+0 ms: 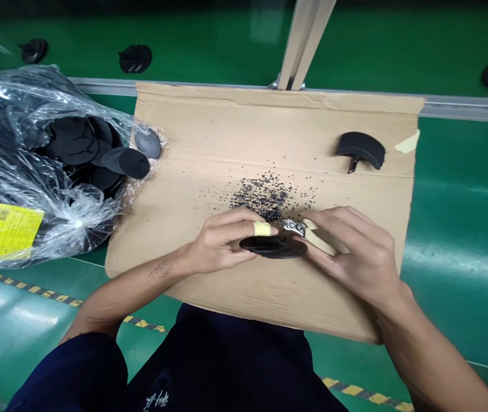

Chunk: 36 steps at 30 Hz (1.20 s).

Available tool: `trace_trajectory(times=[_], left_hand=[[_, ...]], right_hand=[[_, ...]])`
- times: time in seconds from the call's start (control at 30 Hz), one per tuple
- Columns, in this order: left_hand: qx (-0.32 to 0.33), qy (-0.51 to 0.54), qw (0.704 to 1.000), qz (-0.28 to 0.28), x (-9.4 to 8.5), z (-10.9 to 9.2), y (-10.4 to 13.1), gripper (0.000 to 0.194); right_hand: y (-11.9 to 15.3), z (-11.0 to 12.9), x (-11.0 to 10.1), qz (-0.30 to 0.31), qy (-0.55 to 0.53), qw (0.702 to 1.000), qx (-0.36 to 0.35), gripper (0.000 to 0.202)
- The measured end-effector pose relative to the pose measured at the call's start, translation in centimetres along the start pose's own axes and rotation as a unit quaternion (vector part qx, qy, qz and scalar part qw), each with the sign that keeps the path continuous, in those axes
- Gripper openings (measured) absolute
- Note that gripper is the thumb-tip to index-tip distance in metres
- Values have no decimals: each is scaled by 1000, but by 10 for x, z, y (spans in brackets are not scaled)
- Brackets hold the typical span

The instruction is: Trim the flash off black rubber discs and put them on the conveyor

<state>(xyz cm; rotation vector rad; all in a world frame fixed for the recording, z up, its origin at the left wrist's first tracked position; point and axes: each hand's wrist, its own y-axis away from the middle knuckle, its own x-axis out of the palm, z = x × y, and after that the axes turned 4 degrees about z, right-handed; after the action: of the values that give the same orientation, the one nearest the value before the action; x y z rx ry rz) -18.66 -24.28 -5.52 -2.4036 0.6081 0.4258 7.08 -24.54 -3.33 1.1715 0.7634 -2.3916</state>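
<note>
My left hand [227, 237], with yellow tape round a finger, grips a black disc-shaped part [274, 247] by its left side. The disc is held nearly edge-on above a brown cardboard sheet [244, 286]. In my right hand [355, 246] is a pair of cutters [319, 239] with cream handles. Their metal jaws sit at the upper right of the disc, close to its raised middle; whether they touch it is hard to tell. Just beyond both hands lies a scattered pile of small black bits [265, 194].
A clear plastic bag [7, 160] of black discs [134, 164] lies at the left, partly over the cardboard. A curved black part [361, 150] stands at the back right. Behind the cardboard runs a metal rail [463, 109] with an upright post [306, 46].
</note>
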Motion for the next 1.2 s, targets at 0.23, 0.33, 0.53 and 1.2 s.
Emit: trace_trajectory(times=[0.23, 0.33, 0.53, 1.2], left_hand=[[-6, -28, 1000, 9, -1, -1, 0, 45], [-8, -31, 999, 3, -2, -1, 0, 45], [-4, -39, 999, -30, -1, 2, 1, 34], [-228, -328, 917, 13, -120, 118, -175, 43]], right_hand=[[-3, -2, 3, -47, 186, 978, -81, 29], [-1, -4, 2, -55, 199, 976, -75, 30], [-2, -8, -1, -27, 200, 979, -34, 33], [72, -6, -24, -44, 224, 973, 30, 38]])
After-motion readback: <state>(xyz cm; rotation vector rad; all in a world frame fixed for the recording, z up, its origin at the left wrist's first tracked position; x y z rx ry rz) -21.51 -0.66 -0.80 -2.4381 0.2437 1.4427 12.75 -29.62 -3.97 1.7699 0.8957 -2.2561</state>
